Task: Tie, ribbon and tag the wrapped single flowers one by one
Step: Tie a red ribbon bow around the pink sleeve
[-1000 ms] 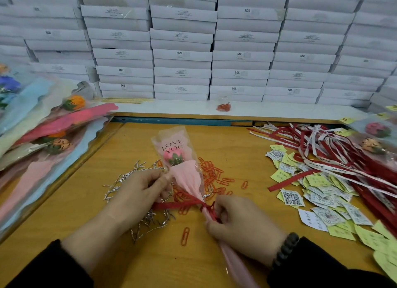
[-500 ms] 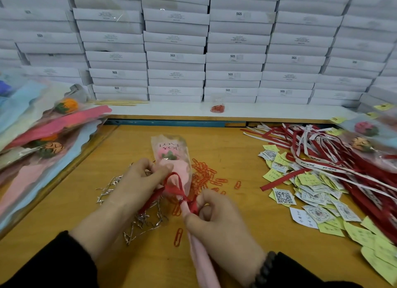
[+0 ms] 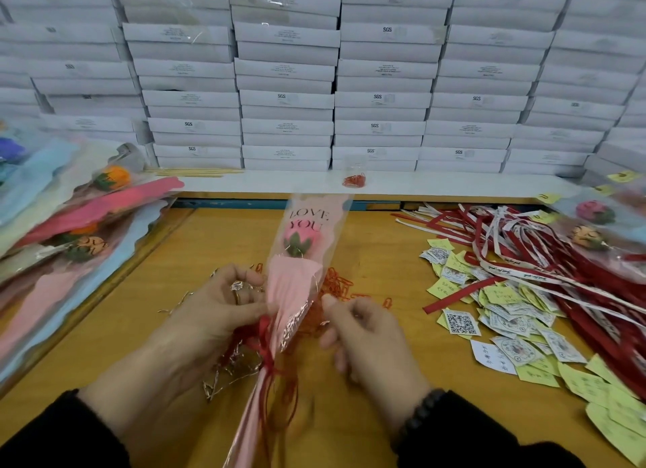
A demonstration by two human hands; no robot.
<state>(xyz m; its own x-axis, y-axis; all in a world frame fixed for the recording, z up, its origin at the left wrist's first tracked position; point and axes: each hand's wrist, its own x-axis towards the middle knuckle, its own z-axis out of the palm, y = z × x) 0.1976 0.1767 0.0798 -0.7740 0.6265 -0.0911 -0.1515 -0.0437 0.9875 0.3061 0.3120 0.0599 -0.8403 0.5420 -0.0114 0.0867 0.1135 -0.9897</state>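
Observation:
A pink wrapped flower [image 3: 301,254] in a clear "LOVE YOU" sleeve is held up off the wooden table [image 3: 367,408], tilted with its head away from me. A thin red ribbon [image 3: 267,357] is tied round its narrow stem part, with loops hanging below the knot. My left hand [image 3: 220,314] pinches the wrap's left edge just above the knot. My right hand [image 3: 363,335] has curled fingers at the wrap's right edge, thumb against the cellophane. The lower stem runs out of view between my sleeves.
Silver twist ties [image 3: 227,366] and red paper clips [image 3: 341,287] lie under the flower. Paper tags [image 3: 507,331] and red and white ribbons [image 3: 531,258] cover the right side. Wrapped flowers are piled left [image 3: 70,223] and right [image 3: 594,219]. White boxes [image 3: 286,83] are stacked behind.
The flower has been lifted from lying on the table and raised toward me. The ribbon ends, pulled sideways before, now hang tied in loops; both hands moved up onto the wrap.

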